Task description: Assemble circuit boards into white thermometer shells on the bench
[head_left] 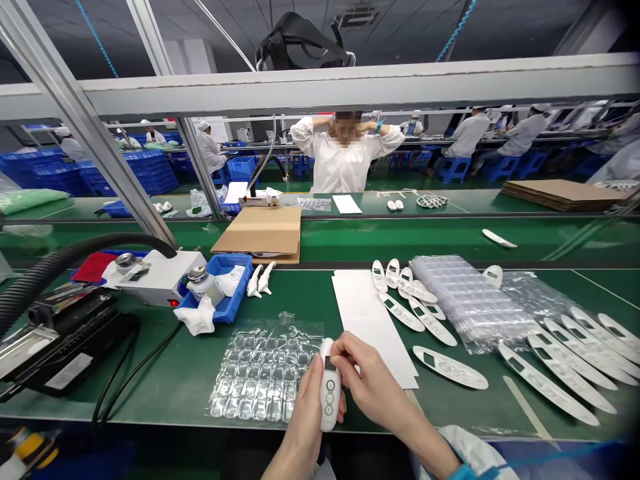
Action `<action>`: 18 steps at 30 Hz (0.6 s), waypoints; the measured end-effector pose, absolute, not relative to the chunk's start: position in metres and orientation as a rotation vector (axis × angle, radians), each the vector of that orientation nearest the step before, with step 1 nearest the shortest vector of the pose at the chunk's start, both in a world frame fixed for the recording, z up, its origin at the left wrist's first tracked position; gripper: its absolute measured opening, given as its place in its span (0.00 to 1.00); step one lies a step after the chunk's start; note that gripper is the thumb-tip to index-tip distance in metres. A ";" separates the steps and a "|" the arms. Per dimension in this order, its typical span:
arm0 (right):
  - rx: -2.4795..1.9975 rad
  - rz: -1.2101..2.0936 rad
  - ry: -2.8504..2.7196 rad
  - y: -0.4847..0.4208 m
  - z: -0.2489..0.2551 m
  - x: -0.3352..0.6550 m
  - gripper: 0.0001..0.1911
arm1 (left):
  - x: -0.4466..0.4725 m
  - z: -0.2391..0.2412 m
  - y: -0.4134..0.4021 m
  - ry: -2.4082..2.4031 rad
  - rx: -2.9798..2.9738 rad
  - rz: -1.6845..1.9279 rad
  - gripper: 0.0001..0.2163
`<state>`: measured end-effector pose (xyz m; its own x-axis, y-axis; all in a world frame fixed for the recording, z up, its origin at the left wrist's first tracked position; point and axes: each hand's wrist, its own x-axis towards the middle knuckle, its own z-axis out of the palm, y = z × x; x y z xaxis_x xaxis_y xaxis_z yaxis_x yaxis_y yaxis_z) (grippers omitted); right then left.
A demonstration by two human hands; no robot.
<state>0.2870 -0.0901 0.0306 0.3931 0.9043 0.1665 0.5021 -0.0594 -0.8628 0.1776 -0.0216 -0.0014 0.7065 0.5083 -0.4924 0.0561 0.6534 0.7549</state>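
Note:
My left hand [304, 415] is wrapped round a white handheld device [329, 385] with a small dark window and three round buttons, held upright over the near edge of the green bench [165, 373]. My right hand [367, 377] pinches the device's upper end from the right, fingers closed on it. Just left of the hands lies a clear plastic blister sheet [260, 377]. A white paper sheet [373, 320] lies directly behind the right hand. White oval faceplates [450, 367] lie scattered to the right.
A blue bin [226, 308] with white parts and a small bottle sits at left, beside a white box unit [160, 273] and a black machine with hose [60, 333]. Stacked clear trays [465, 300] and cardboard [263, 230] lie behind. A person in white sits across the bench.

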 end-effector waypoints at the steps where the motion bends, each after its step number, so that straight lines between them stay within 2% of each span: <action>1: -1.711 0.539 -1.241 -0.090 0.030 0.287 0.09 | 0.178 -0.002 -0.021 0.756 0.834 0.284 0.32; 18: -1.734 0.499 -1.241 -0.086 0.027 0.282 0.10 | 0.176 0.007 -0.025 0.802 0.929 0.343 0.29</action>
<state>0.2823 -0.0860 0.0269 0.4107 0.8946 0.1761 0.5232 -0.0730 -0.8491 0.1761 -0.0251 0.0065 0.6679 0.5826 -0.4630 0.0674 0.5723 0.8173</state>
